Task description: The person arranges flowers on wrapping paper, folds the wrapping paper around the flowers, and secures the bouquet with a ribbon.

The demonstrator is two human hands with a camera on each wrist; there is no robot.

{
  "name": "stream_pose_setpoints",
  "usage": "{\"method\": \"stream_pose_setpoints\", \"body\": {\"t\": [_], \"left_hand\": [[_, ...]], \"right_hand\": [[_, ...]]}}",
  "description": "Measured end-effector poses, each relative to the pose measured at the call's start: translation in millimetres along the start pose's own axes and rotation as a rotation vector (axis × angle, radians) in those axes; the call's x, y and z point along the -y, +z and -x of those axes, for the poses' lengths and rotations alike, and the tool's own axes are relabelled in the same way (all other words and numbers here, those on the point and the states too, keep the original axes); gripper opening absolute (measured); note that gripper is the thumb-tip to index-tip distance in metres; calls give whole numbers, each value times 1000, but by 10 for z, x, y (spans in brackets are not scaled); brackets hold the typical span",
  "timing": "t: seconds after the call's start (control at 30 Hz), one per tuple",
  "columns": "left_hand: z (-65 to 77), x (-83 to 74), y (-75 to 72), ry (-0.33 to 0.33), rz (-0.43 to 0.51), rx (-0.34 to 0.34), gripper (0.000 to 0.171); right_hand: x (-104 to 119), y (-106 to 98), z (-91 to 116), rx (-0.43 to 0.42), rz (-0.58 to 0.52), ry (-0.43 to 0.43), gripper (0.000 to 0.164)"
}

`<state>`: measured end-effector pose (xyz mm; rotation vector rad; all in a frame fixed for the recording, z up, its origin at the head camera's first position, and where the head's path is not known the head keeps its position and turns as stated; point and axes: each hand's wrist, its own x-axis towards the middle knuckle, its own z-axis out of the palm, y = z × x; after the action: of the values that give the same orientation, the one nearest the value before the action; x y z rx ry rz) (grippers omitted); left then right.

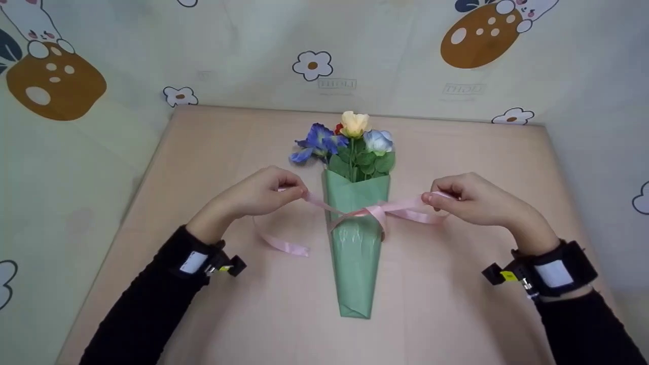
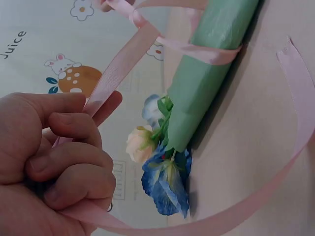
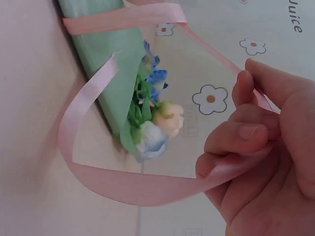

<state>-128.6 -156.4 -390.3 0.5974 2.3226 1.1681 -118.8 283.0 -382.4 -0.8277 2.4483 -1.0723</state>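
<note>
A bouquet wrapped in green paper (image 1: 355, 268) lies on the table, its blue iris (image 1: 320, 139), cream rose (image 1: 354, 124) and pale blue flower (image 1: 378, 142) pointing to the far side. Round the wrap's upper half runs a pink ribbon (image 1: 350, 215), crossed at the front. My left hand (image 1: 266, 190) pinches one end of it to the left of the bouquet, and a loose tail hangs below. On the other side my right hand (image 1: 471, 197) pinches the opposite end. Both stretches between hands and wrap look taut. In the right wrist view the ribbon's tail (image 3: 133, 187) loops below the fingers.
The bouquet rests on a pale wood-toned tabletop (image 1: 243, 314). Behind it hangs a cream cloth (image 1: 243, 56) printed with flowers and rabbits. Each wrist wears a black strap (image 1: 565, 268) with a small camera.
</note>
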Motion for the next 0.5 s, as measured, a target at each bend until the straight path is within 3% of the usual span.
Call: {"method": "stream_pose_setpoints", "body": {"t": [0.2,0.4,0.5], "left_hand": [[129,159,-164,-12,-119,48,24],[485,321,-237,-99,-119,287,26],[589,400,-234,-119,-89,355,27]], "right_hand": [[-141,7,182,37,-27,17,27],[-230,127,482,115,-14,-35,21],[-310,186,605,140,-11,-20,19]]}}
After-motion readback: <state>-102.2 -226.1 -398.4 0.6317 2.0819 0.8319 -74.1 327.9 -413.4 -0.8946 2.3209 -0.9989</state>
